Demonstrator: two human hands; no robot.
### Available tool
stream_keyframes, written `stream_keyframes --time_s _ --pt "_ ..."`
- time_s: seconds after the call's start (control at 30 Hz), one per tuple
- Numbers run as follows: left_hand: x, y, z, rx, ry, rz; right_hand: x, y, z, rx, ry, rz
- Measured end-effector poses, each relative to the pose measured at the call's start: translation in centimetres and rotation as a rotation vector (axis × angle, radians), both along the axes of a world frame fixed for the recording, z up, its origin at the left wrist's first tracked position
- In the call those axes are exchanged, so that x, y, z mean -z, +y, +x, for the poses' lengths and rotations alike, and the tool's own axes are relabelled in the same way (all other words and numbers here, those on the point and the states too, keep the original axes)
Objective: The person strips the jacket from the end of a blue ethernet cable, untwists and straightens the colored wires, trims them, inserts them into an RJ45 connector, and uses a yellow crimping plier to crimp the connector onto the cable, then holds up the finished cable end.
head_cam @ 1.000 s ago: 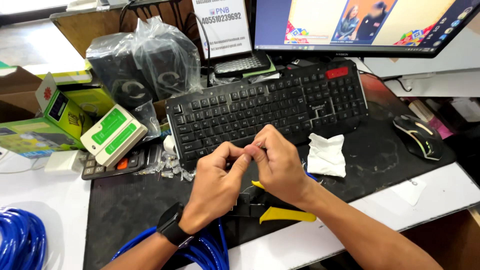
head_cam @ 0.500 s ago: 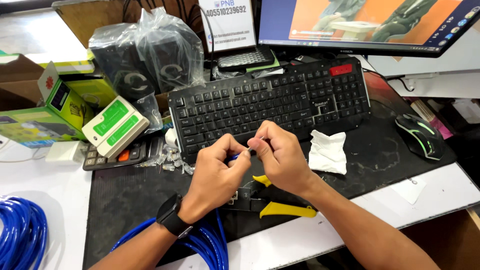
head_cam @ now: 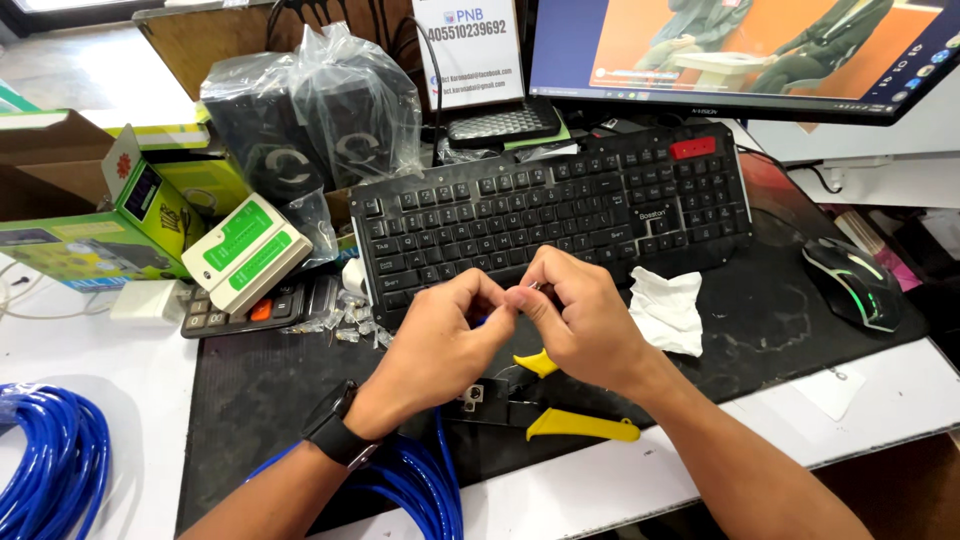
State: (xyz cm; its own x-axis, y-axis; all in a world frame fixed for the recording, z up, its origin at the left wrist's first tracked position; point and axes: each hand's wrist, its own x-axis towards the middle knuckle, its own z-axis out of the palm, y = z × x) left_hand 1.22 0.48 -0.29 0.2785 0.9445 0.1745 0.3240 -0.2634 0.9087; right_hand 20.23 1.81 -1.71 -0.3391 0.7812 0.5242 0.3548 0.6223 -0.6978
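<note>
My left hand (head_cam: 438, 342) and my right hand (head_cam: 578, 318) meet fingertip to fingertip just in front of a black keyboard (head_cam: 550, 205). Together they pinch the end of a blue network cable (head_cam: 420, 478), which runs down under my left wrist to a loose bundle at the desk's front edge. What sits at the cable's tip is hidden by my fingers. Under my hands lies a crimping tool with yellow handles (head_cam: 560, 420) on a black desk mat (head_cam: 260, 400).
A white and green cable tester (head_cam: 246, 250) rests on a calculator at the left, with several small clear connectors (head_cam: 345, 322) beside it. A blue cable coil (head_cam: 45, 465) lies far left. A crumpled tissue (head_cam: 668, 308), a mouse (head_cam: 852, 282), bagged speakers (head_cam: 310, 120) and a monitor (head_cam: 740, 50) surround the keyboard.
The view has shifted slightly. My hands stay together on the cable end, with small finger movements only.
</note>
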Motion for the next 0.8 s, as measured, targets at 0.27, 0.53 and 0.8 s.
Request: stream_keyframes --time_s 0.27,0.53,0.8 --pt "0.4 -0.6 0.0 0.001 0.058 0.140 0.6 -0.2 -0.2 0.004 0.053 -0.138" --pt "1.1 -1.0 0.5 0.007 -0.010 0.295 1.8 0.6 -0.1 -0.297 0.594 -0.908" --pt "0.8 -0.6 0.1 0.031 -0.162 0.026 0.8 0.1 0.3 -0.069 0.311 -0.507"
